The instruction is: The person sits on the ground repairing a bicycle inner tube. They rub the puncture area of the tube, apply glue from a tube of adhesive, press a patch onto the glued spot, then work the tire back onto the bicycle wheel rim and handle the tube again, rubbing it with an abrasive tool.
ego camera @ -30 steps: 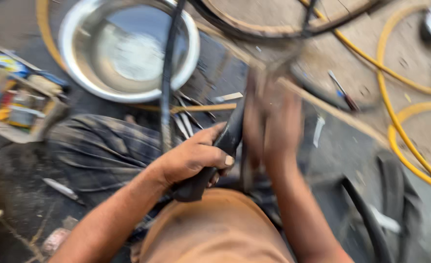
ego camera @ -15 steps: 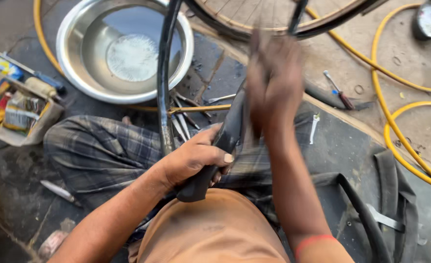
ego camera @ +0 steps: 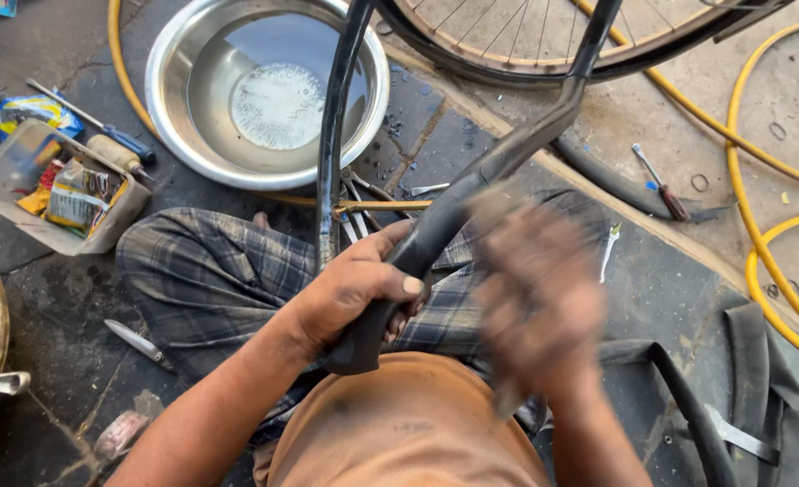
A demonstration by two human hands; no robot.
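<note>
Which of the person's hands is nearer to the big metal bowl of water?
The left hand. It grips the black rubber tube just below the bowl; the blurred right hand is farther off to the right, beside the tube.

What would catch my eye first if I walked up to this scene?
Probably the black rubber inner tube at centre, clasped by the left hand, with the right hand a blur beside it. Above them on the ground sits a big shiny steel basin with a little water inside. Yellow hose loops along the right edge, below a spoked wheel at the top.
</note>
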